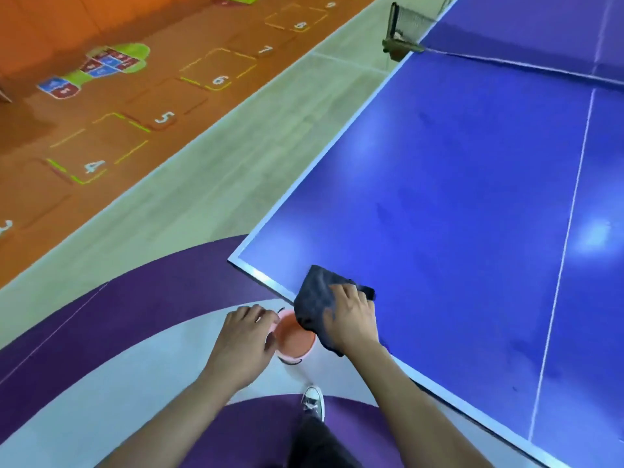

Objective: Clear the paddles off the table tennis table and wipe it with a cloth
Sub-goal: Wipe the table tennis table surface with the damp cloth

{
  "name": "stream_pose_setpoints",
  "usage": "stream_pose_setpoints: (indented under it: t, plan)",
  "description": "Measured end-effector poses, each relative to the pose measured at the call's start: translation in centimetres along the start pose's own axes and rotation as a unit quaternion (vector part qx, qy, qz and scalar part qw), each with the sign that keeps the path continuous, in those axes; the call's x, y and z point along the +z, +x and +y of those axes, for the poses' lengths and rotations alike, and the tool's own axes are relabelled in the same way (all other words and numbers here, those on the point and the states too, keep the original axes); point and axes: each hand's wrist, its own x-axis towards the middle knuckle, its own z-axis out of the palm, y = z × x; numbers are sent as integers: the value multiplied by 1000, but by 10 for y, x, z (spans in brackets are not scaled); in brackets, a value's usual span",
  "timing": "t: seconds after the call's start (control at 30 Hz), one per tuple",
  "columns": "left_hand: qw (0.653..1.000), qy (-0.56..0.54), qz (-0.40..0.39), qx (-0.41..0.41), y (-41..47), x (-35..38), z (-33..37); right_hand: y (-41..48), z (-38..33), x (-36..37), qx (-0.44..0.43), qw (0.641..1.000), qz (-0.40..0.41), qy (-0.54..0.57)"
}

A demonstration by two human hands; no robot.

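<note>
Cloth [315, 298], dark grey and crumpled, is hanging over the near edge of the blue desk [439, 197], close to its near left corner. The right hand [353, 319] is holding it, fingers [341, 292] curling into the folds. The left hand [243, 339] is curling by a pink bucket [293, 339]; whether it is gripping, I cannot tell. For a good wipe, it should be pressing flat and sweeping long rows from this corner.
</note>
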Motion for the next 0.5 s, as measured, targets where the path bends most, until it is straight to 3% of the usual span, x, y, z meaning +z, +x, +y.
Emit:
stream_pose_setpoints:
  t: [0.13, 0.27, 0.5]
  plan:
    - [997, 47, -28, 60, 57, -8, -46, 32, -15, 11, 44, 998, -13, -36]
    - [985, 60, -90, 132, 112, 1, -79, 48, -20, 29, 144, 988, 38, 32]
    - [920, 111, -200, 320, 220, 15, -132, 72, -59, 64, 349, 928, 102, 81]
